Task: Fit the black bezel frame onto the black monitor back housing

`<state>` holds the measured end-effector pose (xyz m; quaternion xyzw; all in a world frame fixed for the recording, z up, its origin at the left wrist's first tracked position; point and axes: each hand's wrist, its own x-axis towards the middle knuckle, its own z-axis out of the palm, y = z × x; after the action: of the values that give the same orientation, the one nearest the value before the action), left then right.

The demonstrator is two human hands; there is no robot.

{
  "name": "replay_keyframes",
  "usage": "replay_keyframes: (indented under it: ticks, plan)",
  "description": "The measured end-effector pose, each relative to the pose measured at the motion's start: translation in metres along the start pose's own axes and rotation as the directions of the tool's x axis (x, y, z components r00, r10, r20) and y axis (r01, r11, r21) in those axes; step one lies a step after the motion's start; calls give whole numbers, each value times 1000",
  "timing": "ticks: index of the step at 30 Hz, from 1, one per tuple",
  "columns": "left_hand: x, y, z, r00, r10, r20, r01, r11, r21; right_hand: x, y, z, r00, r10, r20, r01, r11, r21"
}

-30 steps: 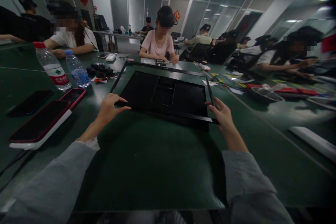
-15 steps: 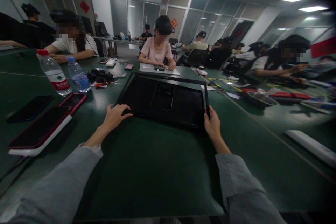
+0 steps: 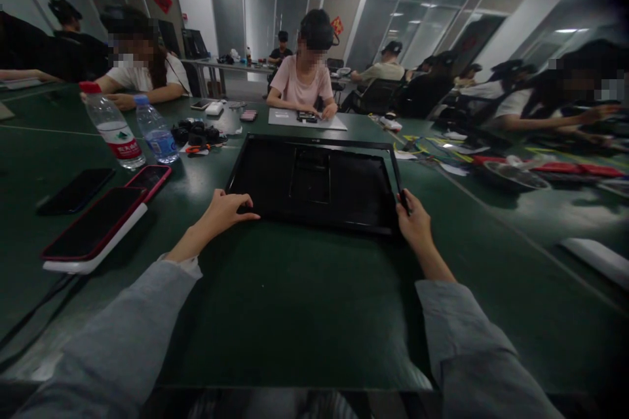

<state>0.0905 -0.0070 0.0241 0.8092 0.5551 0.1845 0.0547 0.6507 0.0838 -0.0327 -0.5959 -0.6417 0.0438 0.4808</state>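
A black rectangular frame with a recessed panel (image 3: 358, 190) lies on the green table in front of me, with a smaller rectangular recess near its middle. My left hand (image 3: 228, 209) grips its near left corner, thumb along the near edge and fingers curled at the side. On the opposite side, my right hand (image 3: 413, 217) is closed round the right edge near the near corner. The undersides of both hands' grips are partly hidden by the frame.
Two bottles (image 3: 157, 134) stand at the left, behind phones (image 3: 93, 222) and a white block with a cable. A seated person (image 3: 302, 82) works across the table (image 3: 295, 314). Cables and a bowl (image 3: 515, 173) lie at right.
The view has shifted, so the table objects appear further right. The frame looks more level, its right side less tilted toward me. Both hands still hold it.
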Motion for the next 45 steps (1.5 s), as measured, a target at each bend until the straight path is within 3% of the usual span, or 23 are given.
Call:
replay_keyframes:
  ticks: [6,10,12,15,16,18,22,32,39,45]
  plan:
    - [0,7,-1,999,-27,-28,27,1000,4,-3,-5,-1,999,32,37,-32,999,-5]
    - [-1,12,0,985,-50,-167,62,996,67,-3,-10,-2,995,72,64,-70,997,-24]
    - [-2,10,1,948,-114,-297,140,988,68,-3,-11,-2,993,85,86,-83,996,-33]
    - [-1,-2,4,829,-339,-445,347,935,-65,-3,-13,-1,994,67,91,-64,997,-29]
    - [-1,-9,6,805,-412,-426,389,910,-143,-3,-13,0,995,55,86,-53,998,-25]
    - [0,-21,9,804,-511,-303,421,850,-317,-5,-14,2,997,34,72,-32,999,-23]
    - [1,-39,9,824,-539,-174,428,794,-432,-7,-17,7,998,18,62,-15,999,-50]
    - [-13,-40,-4,746,-602,-286,587,796,-145,-4,-31,18,988,7,154,-8,1000,5]
    - [-13,-36,-8,799,-524,-297,550,835,6,-5,-33,12,990,36,136,-36,999,-5]
    - [-12,-35,-7,813,-502,-294,518,855,-27,-6,-34,11,990,41,132,-43,999,12]
